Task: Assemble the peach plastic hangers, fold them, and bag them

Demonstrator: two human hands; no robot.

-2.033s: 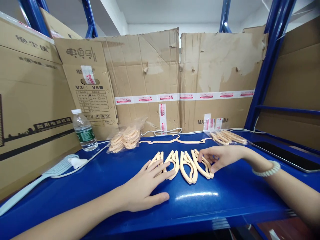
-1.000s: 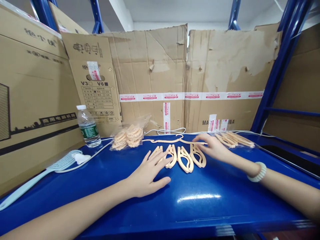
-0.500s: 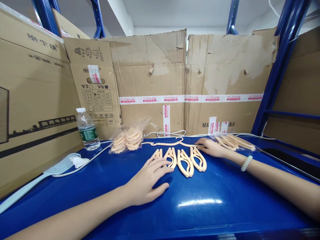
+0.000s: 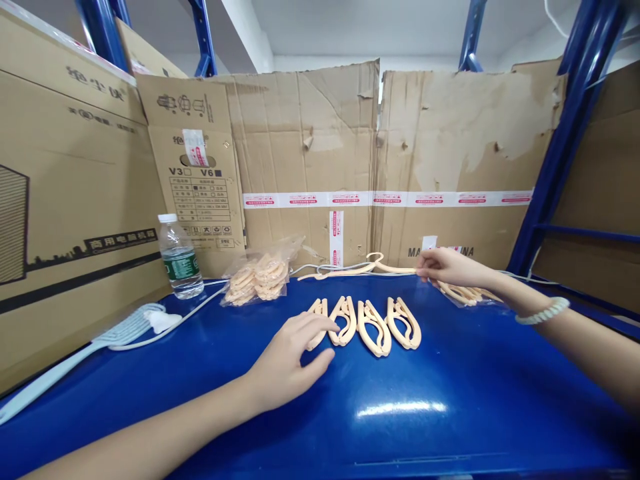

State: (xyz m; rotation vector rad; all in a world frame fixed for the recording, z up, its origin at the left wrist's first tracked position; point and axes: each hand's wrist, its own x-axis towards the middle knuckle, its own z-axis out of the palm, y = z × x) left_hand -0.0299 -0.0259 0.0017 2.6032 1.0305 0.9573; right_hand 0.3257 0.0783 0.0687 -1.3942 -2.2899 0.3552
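My right hand [image 4: 443,268] pinches one end of an unfolded beige clothes hanger [image 4: 350,271], which is raised slightly at the back of the table with its hook upward. My left hand [image 4: 293,357] is open, fingers stretched and thumb apart. Its fingertips lie over the leftmost of several folded beige hangers, partly hiding it; whether they touch it I cannot tell. The other folded hangers lie side by side in a row, among them one in the middle [image 4: 385,340] and one at the right end [image 4: 414,331].
Clear plastic bags of beige hangers lie at the back left [image 4: 257,279] and, partly behind my right arm, a second bag [image 4: 465,293]. A water bottle [image 4: 181,263], light-blue brush [image 4: 125,327] and white cable [image 4: 173,328] are on the left. Cardboard [image 4: 300,160] walls the blue table [image 4: 400,440].
My right hand has risen and moved right, lifting the unfolded hanger off the table. My left hand has shifted slightly left, its thumb a little higher. The view has turned slightly.
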